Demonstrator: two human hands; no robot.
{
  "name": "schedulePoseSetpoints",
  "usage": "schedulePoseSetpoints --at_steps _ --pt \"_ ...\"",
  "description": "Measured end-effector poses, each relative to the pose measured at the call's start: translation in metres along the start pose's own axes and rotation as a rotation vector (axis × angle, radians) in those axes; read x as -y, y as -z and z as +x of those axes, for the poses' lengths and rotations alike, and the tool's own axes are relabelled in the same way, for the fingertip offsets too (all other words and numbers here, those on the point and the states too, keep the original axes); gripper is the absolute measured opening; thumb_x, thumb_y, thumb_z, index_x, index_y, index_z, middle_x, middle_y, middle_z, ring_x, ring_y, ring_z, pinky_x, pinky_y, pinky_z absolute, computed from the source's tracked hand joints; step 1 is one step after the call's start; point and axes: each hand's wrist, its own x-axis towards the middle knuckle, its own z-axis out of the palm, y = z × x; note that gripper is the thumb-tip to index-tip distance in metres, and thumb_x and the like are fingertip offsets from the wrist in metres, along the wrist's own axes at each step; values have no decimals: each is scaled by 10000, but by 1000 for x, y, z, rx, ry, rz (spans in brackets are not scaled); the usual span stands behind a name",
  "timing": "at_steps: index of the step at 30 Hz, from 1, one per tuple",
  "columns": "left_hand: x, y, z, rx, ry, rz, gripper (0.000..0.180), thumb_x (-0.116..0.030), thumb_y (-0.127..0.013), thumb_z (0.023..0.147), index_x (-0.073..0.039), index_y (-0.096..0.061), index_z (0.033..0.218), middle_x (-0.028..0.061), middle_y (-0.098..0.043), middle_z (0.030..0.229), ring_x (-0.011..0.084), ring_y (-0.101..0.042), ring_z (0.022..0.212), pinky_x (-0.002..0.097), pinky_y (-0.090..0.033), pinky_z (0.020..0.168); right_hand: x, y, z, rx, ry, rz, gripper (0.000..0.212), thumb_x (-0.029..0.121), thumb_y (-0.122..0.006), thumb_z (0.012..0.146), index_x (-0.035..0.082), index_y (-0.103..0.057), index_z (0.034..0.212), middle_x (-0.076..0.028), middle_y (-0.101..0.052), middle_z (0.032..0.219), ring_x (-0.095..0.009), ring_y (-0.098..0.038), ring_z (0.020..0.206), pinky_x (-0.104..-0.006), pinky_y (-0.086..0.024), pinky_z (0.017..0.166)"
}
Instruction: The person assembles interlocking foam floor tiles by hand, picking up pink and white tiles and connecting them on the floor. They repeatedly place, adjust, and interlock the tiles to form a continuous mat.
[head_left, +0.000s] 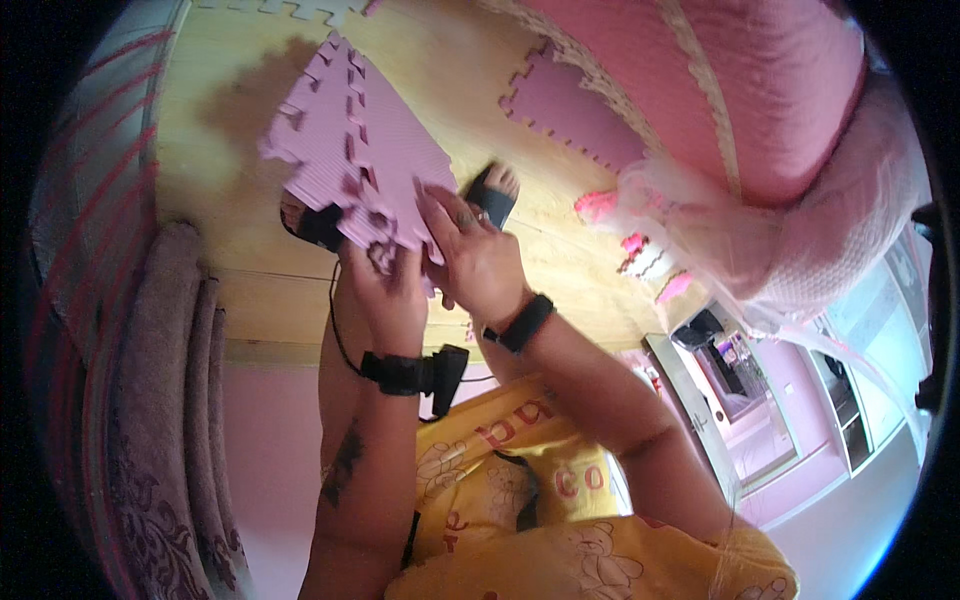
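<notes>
In front of me, above the floor, I hold pinkish-purple foam floor tiles (405, 150) with toothed edges. They look like at least two ribbed pieces, overlapping or folded, with a row of teeth running down the middle. My left hand (385, 290) is closed on the near corner, with the thumb upward. On the right side, my right hand (485, 260) grips the near edge, its index finger stretched along the foam. The undersides of the tiles and some fingertips are hidden. Both wrists wear black bands.
Another purple foam tile (575, 105) lies on the pale wooden floor (420, 50), partly under the pink bed skirt (700, 80). My feet in dark sandals (493, 195) stand just beyond my hands. A brown curtain (155, 400) hangs at left; a white toothed mat (290, 8) lies at far left.
</notes>
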Motion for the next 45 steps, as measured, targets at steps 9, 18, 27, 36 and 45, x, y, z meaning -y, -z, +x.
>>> schedulePoseSetpoints --at_steps 9,18,27,36,45 --pt "19 11 -14 99 1 428 526 -178 -694 805 42 -452 1218 138 -607 1114 215 -603 979 324 -483 831 -24 -29 -31 214 137 214 547 154 -643 734 4 -489 1238 -237 -436 1363 -353 -617 993 -390 -524 814" --pt "29 7 1 -229 -107 192 323 -62 -603 839 61 -509 1122 124 -570 1131 229 -546 978 341 -436 862 -237 -131 10 -338 -847 1505 375 209 -440 961 18 -457 1284 -146 -562 1215 -285 -539 1142 -398 -425 978" --pt "13 -8 10 -166 -146 345 362 -58 -617 814 48 -506 1142 100 -555 1122 229 -521 1011 349 -390 916 -324 -144 46 -1052 -877 2277 354 312 -634 868 29 -549 1063 -139 -577 1122 -317 -554 1085 -466 -493 888" --pt "19 -37 1 -207 -143 175 419 -44 -620 802 35 -482 1189 93 -542 1162 232 -517 1029 352 -405 910 -294 -128 -32 -862 -1107 1749 309 273 -637 884 147 -582 1161 22 -610 1060 -125 -519 798 -284 -395 633" --pt "35 7 -68 -242 -22 336 459 -123 -667 785 32 -505 1186 102 -545 1162 230 -525 1015 341 -421 891 -90 -9 -207 -305 -1070 2118 280 156 -658 873 21 -571 1102 -83 -646 1030 -195 -630 913 -322 -513 789"
